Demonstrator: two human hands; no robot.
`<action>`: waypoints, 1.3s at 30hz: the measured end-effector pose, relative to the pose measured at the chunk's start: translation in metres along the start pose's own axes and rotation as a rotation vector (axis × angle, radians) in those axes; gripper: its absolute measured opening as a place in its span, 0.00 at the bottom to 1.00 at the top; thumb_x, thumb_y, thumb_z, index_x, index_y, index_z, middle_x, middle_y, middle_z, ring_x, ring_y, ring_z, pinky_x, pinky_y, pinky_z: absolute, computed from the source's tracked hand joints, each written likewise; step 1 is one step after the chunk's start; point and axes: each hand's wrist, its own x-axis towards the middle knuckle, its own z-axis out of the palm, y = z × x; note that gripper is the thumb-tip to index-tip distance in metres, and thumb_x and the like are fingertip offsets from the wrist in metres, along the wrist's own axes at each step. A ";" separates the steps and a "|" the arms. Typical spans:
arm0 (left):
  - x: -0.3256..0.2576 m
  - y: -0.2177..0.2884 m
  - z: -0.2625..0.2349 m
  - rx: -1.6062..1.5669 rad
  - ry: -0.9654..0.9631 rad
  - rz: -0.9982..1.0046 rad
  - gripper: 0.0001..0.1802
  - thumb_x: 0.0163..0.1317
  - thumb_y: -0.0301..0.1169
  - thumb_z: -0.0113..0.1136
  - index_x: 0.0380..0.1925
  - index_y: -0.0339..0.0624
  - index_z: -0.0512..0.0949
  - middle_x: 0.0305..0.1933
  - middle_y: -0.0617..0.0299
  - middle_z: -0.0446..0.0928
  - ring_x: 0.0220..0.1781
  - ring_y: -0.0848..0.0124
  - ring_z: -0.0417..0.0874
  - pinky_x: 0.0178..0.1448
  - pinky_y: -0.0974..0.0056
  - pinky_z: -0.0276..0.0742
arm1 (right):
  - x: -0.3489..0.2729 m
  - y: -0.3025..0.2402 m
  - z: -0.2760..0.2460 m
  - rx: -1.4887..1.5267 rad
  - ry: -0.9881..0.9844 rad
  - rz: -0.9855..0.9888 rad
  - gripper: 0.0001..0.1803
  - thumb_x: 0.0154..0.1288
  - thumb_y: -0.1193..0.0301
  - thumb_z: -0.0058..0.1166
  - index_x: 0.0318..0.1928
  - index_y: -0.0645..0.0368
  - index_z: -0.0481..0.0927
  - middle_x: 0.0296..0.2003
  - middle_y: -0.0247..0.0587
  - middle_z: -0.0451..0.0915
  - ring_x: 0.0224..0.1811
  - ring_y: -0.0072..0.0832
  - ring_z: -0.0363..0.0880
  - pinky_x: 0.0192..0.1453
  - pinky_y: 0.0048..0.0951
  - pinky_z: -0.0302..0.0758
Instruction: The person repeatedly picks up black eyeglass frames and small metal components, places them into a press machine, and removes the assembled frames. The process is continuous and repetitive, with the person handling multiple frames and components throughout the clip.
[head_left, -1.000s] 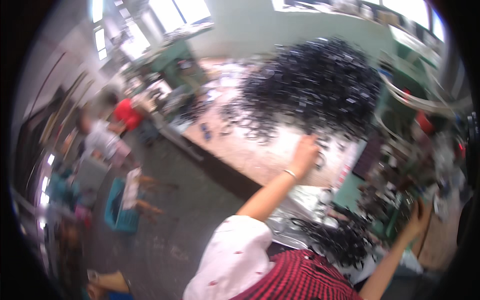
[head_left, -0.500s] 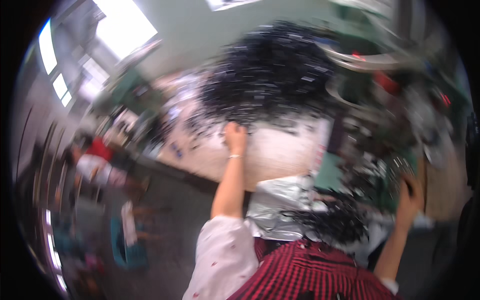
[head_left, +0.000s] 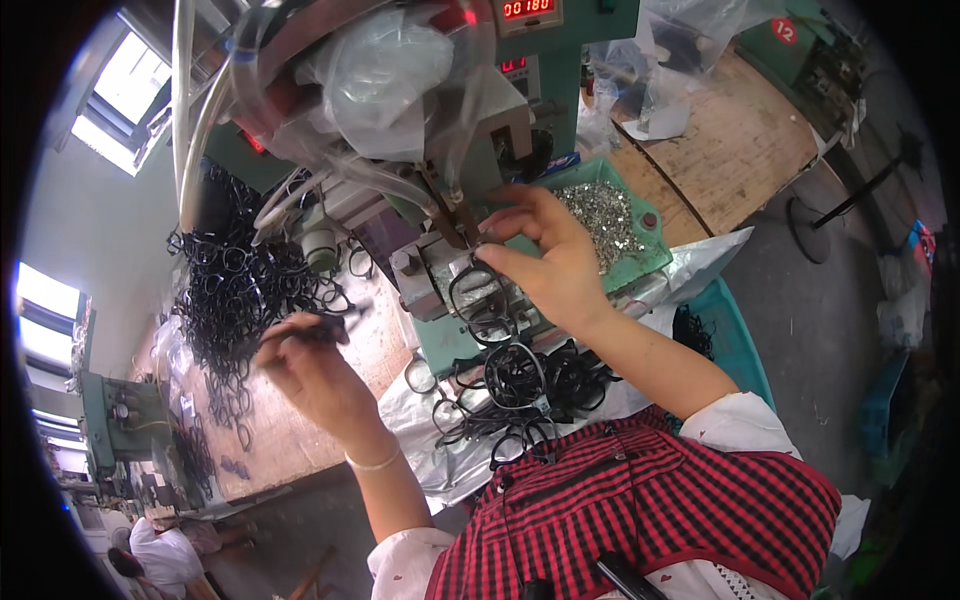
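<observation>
Green machine (head_left: 125, 415): set at the far left, partly cut by the dark rim.
Co-worker (head_left: 165, 555): seen below it, in a white top.
Big heap (head_left: 230, 280): black loops, piled on the table (head_left: 285, 460).
Left hand (head_left: 320, 390): closed around a dark piece (head_left: 335, 328), blurred, above the table.
Press (head_left: 512, 110): partly hidden by a clear plastic bag (head_left: 385, 85) and tubes (head_left: 385, 183).
Black loop (head_left: 480, 290): hung at the tooling, below the right fingertips.
Right hand (head_left: 550, 255): thumb and fingertips brought near together at the tooling; whether the loop was gripped could not be told.
Small heap (head_left: 555, 380): black loops, gathered below the press on silver sheeting (head_left: 460, 475).
Green tray (head_left: 655, 250): filled with small metal bits, placed beside the right hand.
Teal crate (head_left: 738, 345): stood beyond the right forearm.
Change: half a second earlier, the left hand was seen at the big heap's edge and the right well apart; the view was since turned toward the press.
</observation>
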 end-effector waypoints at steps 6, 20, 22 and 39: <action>0.041 0.024 0.053 0.310 -0.227 0.308 0.08 0.75 0.27 0.46 0.47 0.33 0.69 0.54 0.43 0.77 0.50 0.58 0.82 0.54 0.52 0.83 | -0.004 -0.021 0.014 0.172 -0.020 0.186 0.28 0.59 0.79 0.61 0.61 0.64 0.70 0.46 0.43 0.84 0.47 0.24 0.82 0.56 0.27 0.74; -0.018 -0.010 0.058 0.585 -0.813 0.599 0.13 0.49 0.31 0.69 0.37 0.46 0.86 0.46 0.62 0.84 0.36 0.62 0.73 0.54 0.48 0.80 | -0.004 0.062 -0.124 -1.170 0.084 -0.290 0.11 0.51 0.68 0.67 0.37 0.53 0.86 0.51 0.52 0.79 0.61 0.49 0.73 0.61 0.47 0.72; -0.017 -0.008 0.058 0.578 -0.813 0.581 0.14 0.47 0.30 0.69 0.37 0.46 0.86 0.46 0.63 0.84 0.37 0.62 0.73 0.54 0.49 0.80 | -0.003 0.054 -0.112 -1.171 0.037 -0.370 0.09 0.51 0.70 0.66 0.35 0.53 0.85 0.50 0.50 0.79 0.61 0.49 0.74 0.58 0.45 0.73; 0.040 0.034 -0.037 1.113 0.208 0.277 0.07 0.65 0.30 0.62 0.39 0.38 0.82 0.47 0.58 0.82 0.50 0.61 0.79 0.58 0.56 0.73 | 0.020 0.058 -0.114 -0.962 0.141 -0.296 0.06 0.58 0.74 0.62 0.37 0.58 0.85 0.36 0.43 0.83 0.40 0.39 0.81 0.46 0.36 0.76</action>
